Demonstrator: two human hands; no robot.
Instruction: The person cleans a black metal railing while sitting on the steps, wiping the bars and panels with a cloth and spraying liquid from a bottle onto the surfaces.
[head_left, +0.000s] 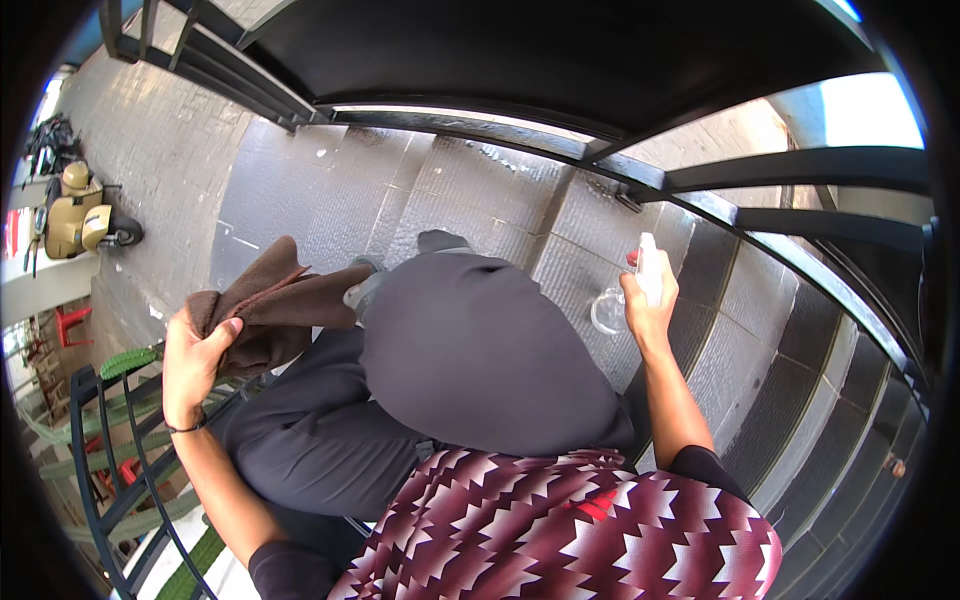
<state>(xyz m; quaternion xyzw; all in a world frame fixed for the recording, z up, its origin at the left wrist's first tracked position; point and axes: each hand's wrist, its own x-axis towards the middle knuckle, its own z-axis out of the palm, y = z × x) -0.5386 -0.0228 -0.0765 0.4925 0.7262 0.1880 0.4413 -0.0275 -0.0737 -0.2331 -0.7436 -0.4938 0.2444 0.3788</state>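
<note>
My left hand (193, 360) grips a brown cloth (262, 307), which hangs bunched and folded beside my bent leg. On the other side, my right hand (649, 300) is closed around the white trigger head of a spray bottle (607, 311) with a clear body. The bottle is held out over the tiled steps, apart from the railing. My raised knee (480, 345) in dark trousers fills the middle of the view, and part of a shoe (442, 240) shows beyond it.
A black metal railing (795, 171) with a dark panel (555, 52) runs ahead and to the right. Grey tiled steps (742, 330) lie at the right. A second railing (120, 450) with cacti (129, 363) stands at the left. A scooter (79, 217) is parked on the far-left pavement.
</note>
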